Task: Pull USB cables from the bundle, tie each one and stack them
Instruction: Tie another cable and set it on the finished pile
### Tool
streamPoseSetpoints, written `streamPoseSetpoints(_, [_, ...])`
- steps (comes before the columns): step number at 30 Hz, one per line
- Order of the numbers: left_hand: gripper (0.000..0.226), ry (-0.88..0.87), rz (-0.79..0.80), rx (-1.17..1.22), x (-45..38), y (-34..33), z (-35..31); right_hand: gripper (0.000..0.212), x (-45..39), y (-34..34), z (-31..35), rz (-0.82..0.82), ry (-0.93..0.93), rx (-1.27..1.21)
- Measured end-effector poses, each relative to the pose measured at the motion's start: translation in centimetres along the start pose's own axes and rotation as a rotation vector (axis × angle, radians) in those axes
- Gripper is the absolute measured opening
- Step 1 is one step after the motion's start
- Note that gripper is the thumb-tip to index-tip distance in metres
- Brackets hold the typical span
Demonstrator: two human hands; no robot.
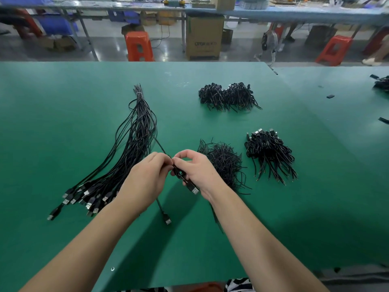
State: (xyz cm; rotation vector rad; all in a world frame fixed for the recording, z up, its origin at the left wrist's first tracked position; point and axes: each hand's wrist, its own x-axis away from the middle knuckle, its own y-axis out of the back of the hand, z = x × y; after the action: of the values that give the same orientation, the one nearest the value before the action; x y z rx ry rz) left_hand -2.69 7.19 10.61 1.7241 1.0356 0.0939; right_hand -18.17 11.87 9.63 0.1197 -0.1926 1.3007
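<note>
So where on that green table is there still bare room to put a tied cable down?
Bare table lies left of the bundle, and between the far pile and near piles. It is crowded around both hands.

Matt green table mat [63, 123], black plastic-sheathed cables [134, 131] (shiny metal plug tips), glossy orange plastic stool [139, 46]

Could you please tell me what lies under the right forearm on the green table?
The near edge of the loose tie pile runs under the right forearm; a few strands emerge below. The rest there is covered.
</note>
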Motion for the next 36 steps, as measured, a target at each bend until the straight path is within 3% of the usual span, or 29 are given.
streamPoseSetpoints(5, [0.002, -0.015, -0.011, -0.051, 0.0, 0.0, -0.5, 0.014, 0.3, 0.3, 0.2, -0.006, 0.001, -0.023])
streamPoseSetpoints(10, [0.009, 0.310, -0.134, 0.188, -0.6, -0.2, 0.3, 0.026, 0.8, 0.4, 0.1, 0.193, 0.034, -0.257])
streamPoseSetpoints(14, [0.014, 0.535, -0.062, 0.531, -0.6, -0.8, 0.3, 0.023, 0.7, -0.1, -0.5, 0.013, 0.171, 0.029])
streamPoseSetpoints(16, [0.015, 0.475, -0.027, 0.516, -0.3, -0.7, 0.2, 0.016, 0.5, 0.1, -0.6, -0.066, 0.167, 0.098])
streamPoseSetpoints(18, [0.015, 0.299, -0.044, 0.339, 0.0, -0.3, -0.3, 0.012, 0.5, 0.3, -0.7, -0.035, 0.138, 0.035])
streamPoseSetpoints(21, [0.012, -0.015, -0.066, 0.165, 0.3, 0.2, -0.9, 0.028, 0.6, 0.0, -1.0, 0.039, 0.083, -0.087])
streamPoseSetpoints(24, [0.010, -0.148, -0.038, 0.043, 0.3, 0.2, -0.9, 0.030, 0.8, -0.3, -0.9, 0.056, 0.044, -0.182])
streamPoseSetpoints(29, [0.003, -0.068, 0.003, 0.070, 0.2, 0.3, -0.7, 0.017, 0.9, 0.1, -0.5, 0.031, 0.034, -0.198])
streamPoseSetpoints(36, [0.012, 0.093, -0.020, 0.198, 0.2, 0.2, -0.9, 0.007, 1.0, 0.7, -0.5, -0.029, 0.148, -0.093])
